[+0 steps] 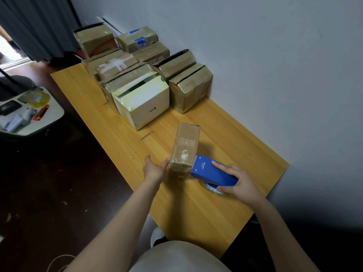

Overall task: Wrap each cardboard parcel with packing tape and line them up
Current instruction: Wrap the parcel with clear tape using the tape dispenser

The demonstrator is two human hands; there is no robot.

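- While I watch the head feed from my end, the left hand (155, 169) has hold of the near end of a narrow parcel (185, 148). The thumb sits on its left face, and I can't make out the other fingers well.
- That narrow parcel is on the middle of the worktop (196, 209), long axis pointing away from the person. It's shiny with clear tape and closed, so no idea what's in it.
- The right hand (238, 181) is wrapped over a blue tape dispenser (212, 172), index finger laid straight along the top and thumb tucked in at the near side. The dispenser's front end is touching the parcel's right side near its near end.
- A clear tape roll (211, 188) peeks out under the dispenser, down on the worktop.
- At the far end there's a bunch of taped parcels packed together by the wall (275, 75), some stacked two high.
- Nearest of those is a white box (145, 103). Its top flaps show a dark gap under the tape, but the inside is too dark to see anything.
- Just right of it, against the wall, is a brown parcel (191, 88) with black tape along the top seam, closed.
- Off to the left and apart from the worktop is a pale side table (53, 116) holding a spare tape roll (38, 98), an orange-and-black tool (41, 112) and a dark flat thing (9, 107) I can't identify.
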